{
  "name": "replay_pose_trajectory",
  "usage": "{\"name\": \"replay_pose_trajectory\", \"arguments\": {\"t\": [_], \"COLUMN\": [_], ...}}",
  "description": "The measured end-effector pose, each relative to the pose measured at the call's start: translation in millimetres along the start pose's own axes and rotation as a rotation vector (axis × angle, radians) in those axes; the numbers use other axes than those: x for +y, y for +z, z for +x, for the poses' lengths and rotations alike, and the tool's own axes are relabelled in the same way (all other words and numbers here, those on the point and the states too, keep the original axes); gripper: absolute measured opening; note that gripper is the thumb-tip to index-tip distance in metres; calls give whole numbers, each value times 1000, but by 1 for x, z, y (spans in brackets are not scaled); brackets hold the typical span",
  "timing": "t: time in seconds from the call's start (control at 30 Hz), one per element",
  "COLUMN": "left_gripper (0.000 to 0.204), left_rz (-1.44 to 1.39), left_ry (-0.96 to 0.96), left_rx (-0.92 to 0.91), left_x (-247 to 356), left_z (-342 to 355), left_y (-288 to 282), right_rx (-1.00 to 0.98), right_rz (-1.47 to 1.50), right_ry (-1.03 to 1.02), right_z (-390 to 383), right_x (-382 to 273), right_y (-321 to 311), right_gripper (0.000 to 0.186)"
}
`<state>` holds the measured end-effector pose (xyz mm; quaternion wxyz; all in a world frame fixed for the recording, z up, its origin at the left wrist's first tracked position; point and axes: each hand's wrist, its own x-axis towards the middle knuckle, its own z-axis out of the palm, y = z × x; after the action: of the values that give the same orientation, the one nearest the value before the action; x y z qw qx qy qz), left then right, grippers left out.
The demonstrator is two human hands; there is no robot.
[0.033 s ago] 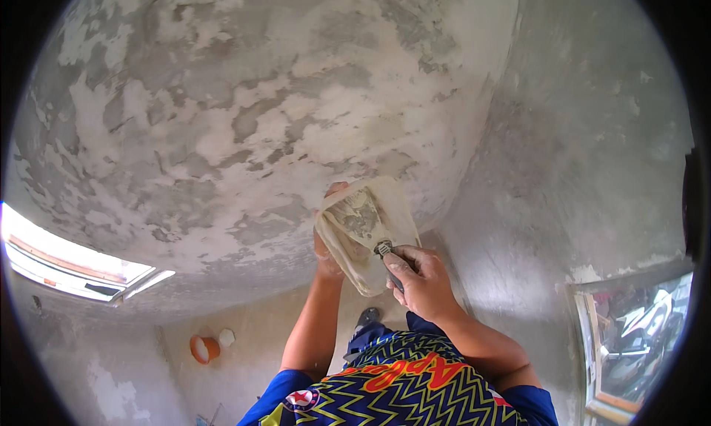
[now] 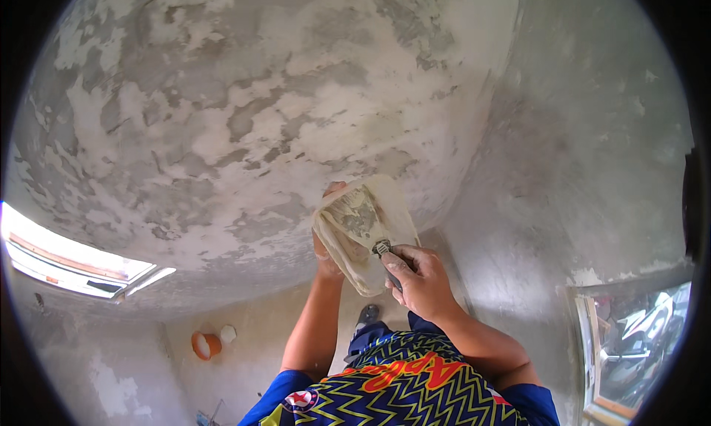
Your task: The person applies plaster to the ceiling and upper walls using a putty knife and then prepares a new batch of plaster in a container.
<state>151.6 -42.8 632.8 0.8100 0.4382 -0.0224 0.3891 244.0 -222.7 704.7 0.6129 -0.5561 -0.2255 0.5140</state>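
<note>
Nearest my view I note the wearer's patterned shirt [image 2: 341, 393], navy with yellow zigzags. Just ahead, the right hand [image 2: 426, 278] is closed firmly around the dark handle of a putty knife [image 2: 381, 247], its wide, smeared blade lying over the inside of a pale tray [image 2: 396, 204]. I find the left hand [image 2: 326, 256] holding that tray at its left side, in front of the torso; I cannot tell how its hidden fingers are placed. The tray is tilted and coated with pale residue. Below, I record a dark shoe [image 2: 368, 315] and, farther left, an orange bucket [image 2: 213, 344] beside a whitish disc [image 2: 229, 333]. Beyond the hands, I log a patchy grey-and-white plastered surface [image 2: 259, 130], a bright window [image 2: 74, 259] at left and another window [image 2: 637, 352] at lower right.
</note>
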Motion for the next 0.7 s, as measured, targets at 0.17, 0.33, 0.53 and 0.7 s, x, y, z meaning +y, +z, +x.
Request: {"name": "replay_pose_trajectory", "arguments": {"t": [0.17,0.33,0.53,0.7], "left_gripper": [64,73,65,74], "left_rz": [228,250,335,162], "left_ry": [19,47,2,7], "left_rx": [216,272,332,306], "left_x": [-2,0,-3,0], "left_z": [-16,-31,-30,-16], "left_y": [-1,17,3,4], "right_rx": [-112,-203,-236,-252], "right_rz": [69,109,-16,35], "right_ry": [42,157,70,75], "right_z": [21,31,42,34], "right_x": [5,-3,-7,-24], "right_y": [-19,-28,-31,-25], "right_gripper": [24,22,18,17]}}
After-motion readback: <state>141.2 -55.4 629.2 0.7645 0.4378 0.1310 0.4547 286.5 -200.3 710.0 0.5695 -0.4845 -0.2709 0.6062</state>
